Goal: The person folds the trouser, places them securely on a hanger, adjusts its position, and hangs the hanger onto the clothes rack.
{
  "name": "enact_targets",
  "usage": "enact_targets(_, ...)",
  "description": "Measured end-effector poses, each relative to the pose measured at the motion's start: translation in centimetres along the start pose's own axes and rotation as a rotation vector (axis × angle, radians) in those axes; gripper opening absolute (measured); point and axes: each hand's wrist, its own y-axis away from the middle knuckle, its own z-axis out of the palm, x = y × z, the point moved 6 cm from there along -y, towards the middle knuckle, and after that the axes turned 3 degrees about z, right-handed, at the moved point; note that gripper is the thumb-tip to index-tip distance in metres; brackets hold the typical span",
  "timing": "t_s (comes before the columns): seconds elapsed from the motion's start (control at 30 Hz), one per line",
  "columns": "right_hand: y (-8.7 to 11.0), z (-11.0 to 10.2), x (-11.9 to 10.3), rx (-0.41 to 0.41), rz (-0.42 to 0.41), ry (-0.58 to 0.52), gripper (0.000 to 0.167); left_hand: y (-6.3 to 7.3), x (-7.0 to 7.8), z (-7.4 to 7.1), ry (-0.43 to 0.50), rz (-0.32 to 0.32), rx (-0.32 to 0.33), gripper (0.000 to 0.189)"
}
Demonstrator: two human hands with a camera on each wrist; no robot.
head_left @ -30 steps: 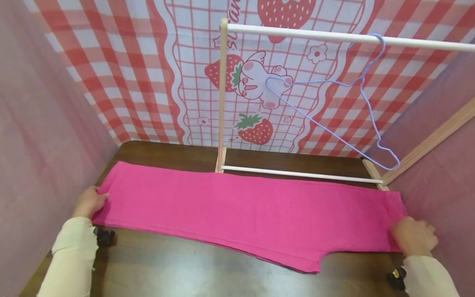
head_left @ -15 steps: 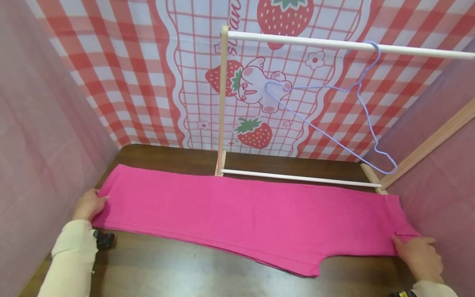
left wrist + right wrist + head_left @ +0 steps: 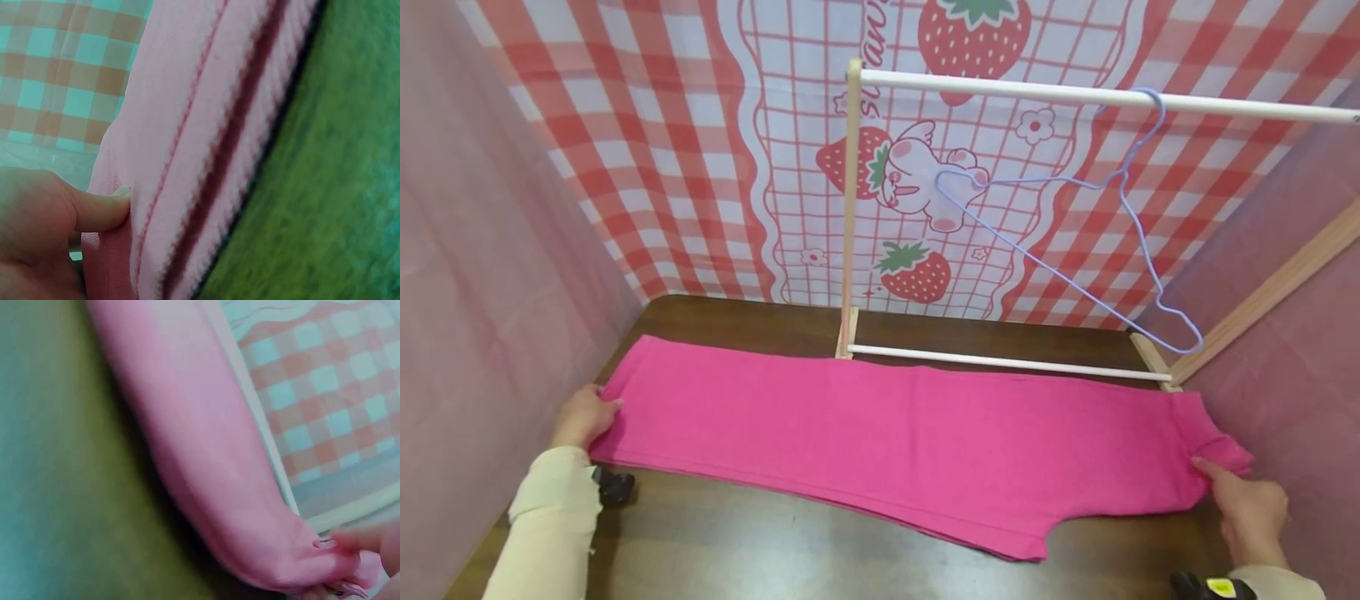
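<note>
From where I stand, reading the clock from the person's seat, the pink trousers (image 3: 880, 433) stretch across the surface (image 3: 760, 533) from eight o'clock to four, one leg lying over the other. The left hand (image 3: 583, 419), at eight, is closed on the leg ends, thumb on top, its other fingers mostly hidden. At four, the right hand (image 3: 1251, 508) has thumb and fingers nearly together, pinching the waist end, where the cloth is gathered into folds. I'd say the lengthwise folding looks finished, since the legs lie flat and nearly smooth apart from a faint crease; the waist end is the part not yet settled. Behind, the rack (image 3: 852, 208) stands from twelve round to three, and the lilac hanger (image 3: 1124, 172) hooked over its rail (image 3: 1000, 87) at two o'clock carries nothing, so none of the cloth is up there.
</note>
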Motion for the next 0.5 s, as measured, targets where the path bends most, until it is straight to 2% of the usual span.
enact_targets(0.07, -0.5, 0.1, -0.4, -0.052, 0.028, -0.074, 0.056, 0.0, 0.0, 0.1, -0.004, 0.002, 0.001, 0.051)
enact_targets(0.13, -0.9, 0.0, -0.7, -0.07, 0.009, -0.103, 0.037, 0.0, 0.0, 0.2, -0.006, 0.005, -0.003, 0.051)
enact_targets(0.23, -0.6, -0.3, -1.7, -0.01, -0.127, -0.04, 0.025, 0.0, 0.1, 0.1, -0.003, 0.015, -0.004, 0.051)
enact_targets(0.27, -0.3, -0.3, -2.1, 0.022, -0.179, -0.046, 0.022, -0.1, 0.1, 0.0, -0.003, 0.02, 0.0, 0.051)
enact_targets(0.37, 0.6, -0.2, -3.0, 0.073, -0.306, -0.251, 0.017, -0.1, 0.5, -0.3, -0.003, 0.038, 0.015, 0.05)
enact_targets(0.43, 0.8, -0.3, -3.0, 0.092, -0.327, -0.354, 0.017, -0.1, 0.6, -0.4, -0.007, 0.045, 0.023, 0.049)
enact_targets(0.5, 0.7, -0.4, -2.7, 0.115, -0.288, -0.316, 0.022, 0.0, 0.6, -0.3, -0.002, 0.037, 0.016, 0.051)
